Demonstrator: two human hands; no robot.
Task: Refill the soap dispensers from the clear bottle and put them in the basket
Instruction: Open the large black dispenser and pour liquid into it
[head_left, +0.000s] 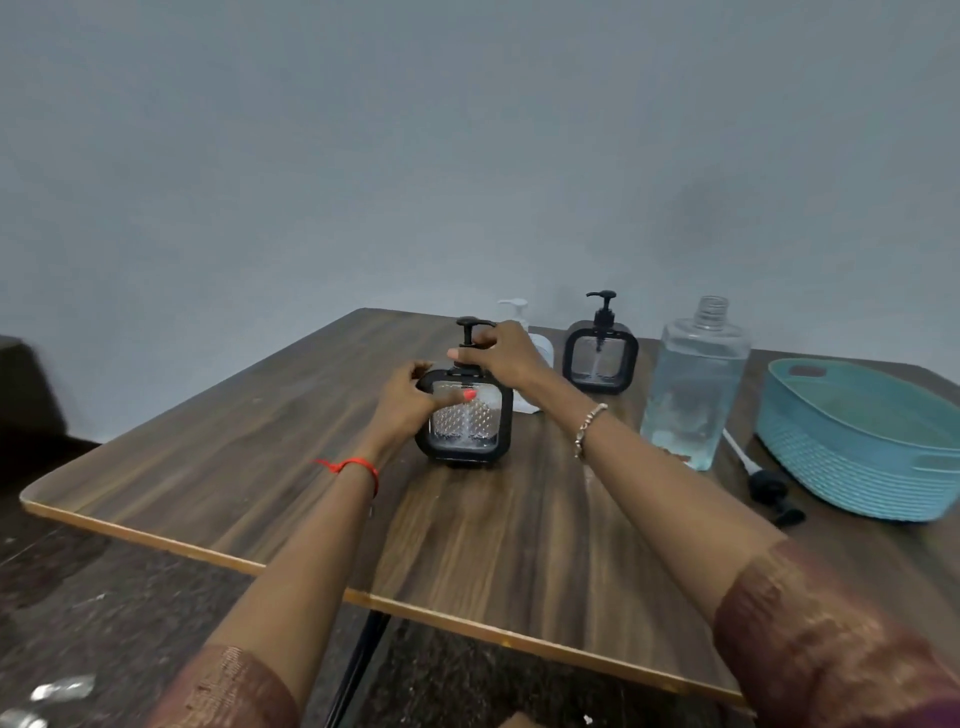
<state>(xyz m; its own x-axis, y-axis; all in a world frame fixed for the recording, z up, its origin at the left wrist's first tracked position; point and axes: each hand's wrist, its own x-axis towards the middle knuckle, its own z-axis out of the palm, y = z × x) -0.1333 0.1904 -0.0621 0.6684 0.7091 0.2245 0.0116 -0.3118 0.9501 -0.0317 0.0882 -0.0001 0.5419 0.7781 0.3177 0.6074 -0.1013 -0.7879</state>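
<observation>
A square clear dispenser with a black frame (467, 426) stands on the wooden table (260, 457). My left hand (410, 397) grips its left side, thumb across the front. My right hand (501, 353) is closed around its black pump at the neck. A second black-framed dispenser (601, 358) stands behind to the right, and a white-pump dispenser (540, 348) is partly hidden behind my right hand. The clear bottle (693, 389), uncapped and about two-thirds full, stands to the right. The teal basket (857, 462) sits at the far right with nothing visible inside.
A loose black pump head with a white tube (763, 483) lies on the table between the clear bottle and the basket. The table's front edge runs diagonally below my forearms. A grey wall stands close behind the table.
</observation>
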